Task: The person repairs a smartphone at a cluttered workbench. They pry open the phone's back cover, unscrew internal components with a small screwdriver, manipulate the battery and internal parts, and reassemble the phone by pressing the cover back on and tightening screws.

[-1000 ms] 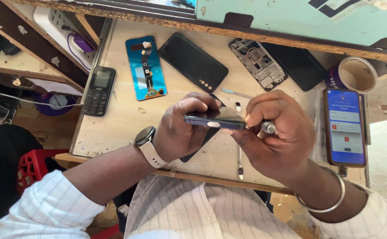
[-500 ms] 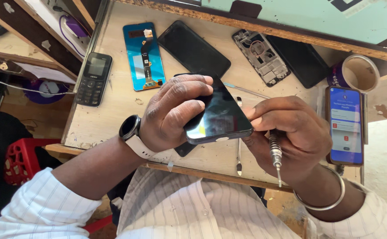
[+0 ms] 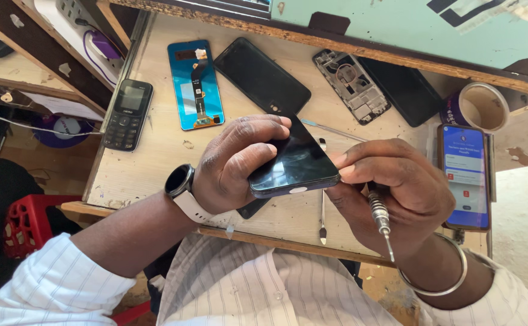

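My left hand (image 3: 240, 160) grips a dark smartphone (image 3: 294, 164) by its left side, glossy face up, above the wooden bench (image 3: 155, 157). My right hand (image 3: 396, 190) touches the phone's right edge with its fingertips and holds a small metal screwdriver (image 3: 380, 217), tip pointing down towards me. A smartwatch with a white band sits on my left wrist, a metal bangle on my right.
On the bench lie a blue phone back panel with a flex cable (image 3: 195, 84), a black screen panel (image 3: 262, 75), an opened phone frame (image 3: 351, 86), a keypad phone (image 3: 128, 115), a lit smartphone (image 3: 464, 175), a tape roll (image 3: 480, 106) and a thin pry tool (image 3: 322, 214). A red stool (image 3: 25, 220) stands at left.
The phone has turned from edge-on to face up in my hands. The screwdriver has swung from pointing at the phone to hanging tip-down in my right hand.
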Demonstrator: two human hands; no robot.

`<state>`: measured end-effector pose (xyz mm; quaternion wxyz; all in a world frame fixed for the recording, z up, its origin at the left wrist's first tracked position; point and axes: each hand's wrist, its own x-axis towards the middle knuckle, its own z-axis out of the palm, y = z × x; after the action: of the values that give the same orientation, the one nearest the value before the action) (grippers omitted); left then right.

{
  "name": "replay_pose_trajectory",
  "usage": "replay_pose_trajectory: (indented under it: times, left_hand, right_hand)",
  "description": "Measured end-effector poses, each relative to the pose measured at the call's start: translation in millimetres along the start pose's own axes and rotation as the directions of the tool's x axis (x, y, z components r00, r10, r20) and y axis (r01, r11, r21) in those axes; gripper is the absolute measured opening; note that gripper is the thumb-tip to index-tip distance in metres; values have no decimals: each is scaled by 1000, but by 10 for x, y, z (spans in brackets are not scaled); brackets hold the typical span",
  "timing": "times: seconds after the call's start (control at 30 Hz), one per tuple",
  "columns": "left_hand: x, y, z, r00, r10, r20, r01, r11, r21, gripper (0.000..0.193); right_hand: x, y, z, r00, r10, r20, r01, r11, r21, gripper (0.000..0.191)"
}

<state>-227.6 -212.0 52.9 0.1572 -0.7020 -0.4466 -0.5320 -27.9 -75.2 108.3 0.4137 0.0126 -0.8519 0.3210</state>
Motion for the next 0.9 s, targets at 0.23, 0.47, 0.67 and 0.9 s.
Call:
replay_pose_trajectory:
  times: [0.23, 0.47, 0.67, 0.9]
  left_hand:
    - [-65, 8, 60, 1000, -19, 5, 19, 1000, -11, 61]
    - [-75, 21, 69, 999, -33, -11, 32, 999, -6, 59]
    - [75, 181, 17, 962, -270, 36, 271, 940, -209, 36]
    - [229, 379, -66, 932, -319, 171, 358, 881, -310, 36]
  right_hand:
    - [-5, -4, -15, 999, -22, 32, 22, 1000, 14, 30]
    - [48, -2, 11, 996, -62, 64, 61, 998, 18, 28]
    - [14, -55, 67, 1000, 10, -29, -10, 1000, 5, 26]
    - [4, -105, -55, 986, -154, 57, 156, 987, -38, 27]
